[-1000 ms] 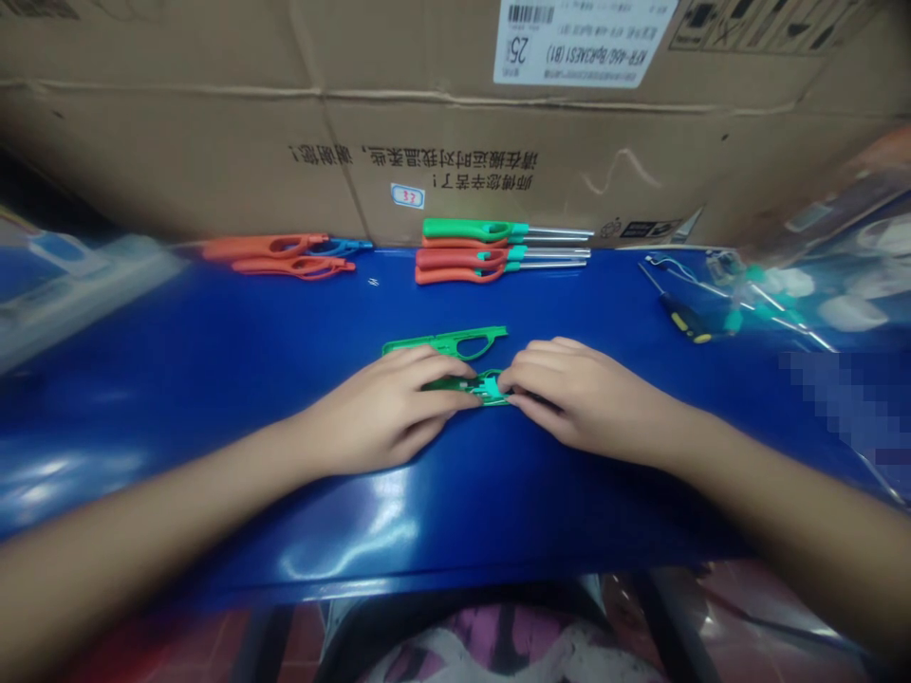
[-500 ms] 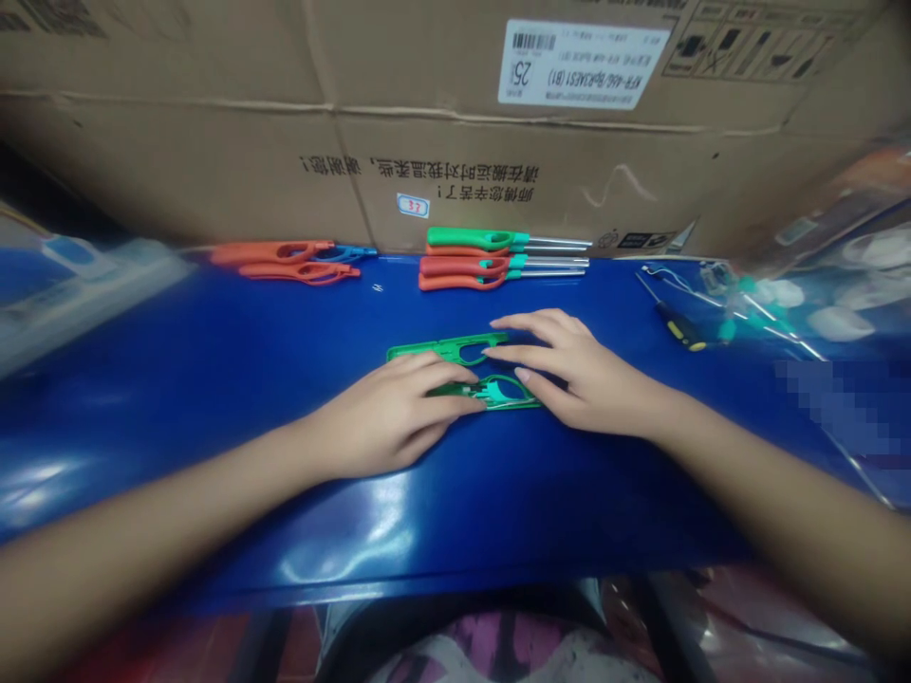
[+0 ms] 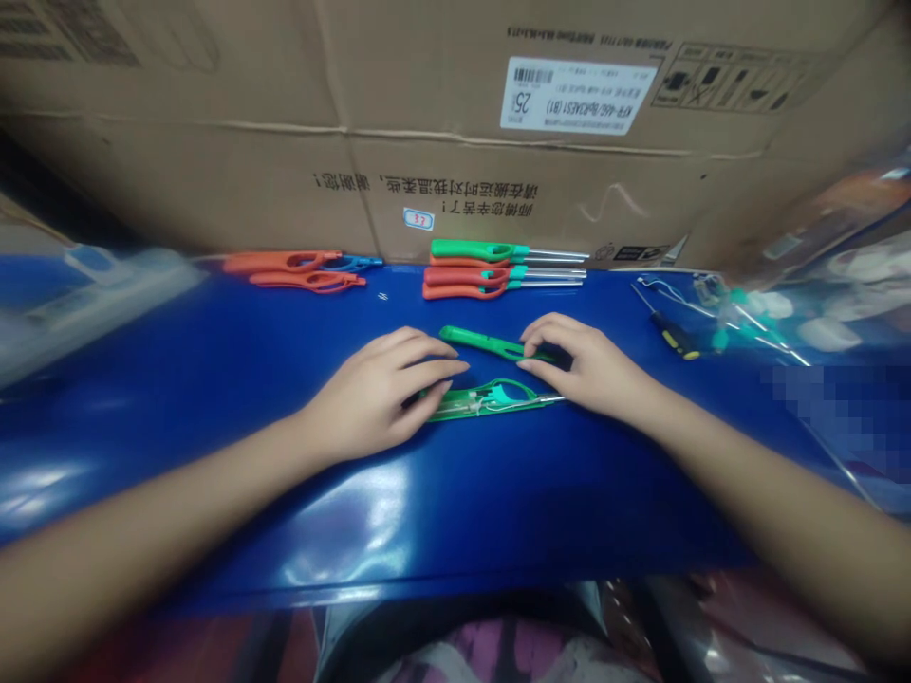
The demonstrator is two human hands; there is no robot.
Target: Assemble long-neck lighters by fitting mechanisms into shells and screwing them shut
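Right grip [image 3: 589, 359] pinches a curved plastic shell [image 3: 485, 342].

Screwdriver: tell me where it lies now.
In the head view, the screwdriver lies on the blue table, right of the right hand and just left of a teal piece.

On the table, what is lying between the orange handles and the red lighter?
Small white pieces, and the tip of a blue handle, as the head view shows.

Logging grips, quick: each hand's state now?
Left hand: open at the nearer green lighter shell, contact unclear.
Right hand: closed, holding the farther green shell.
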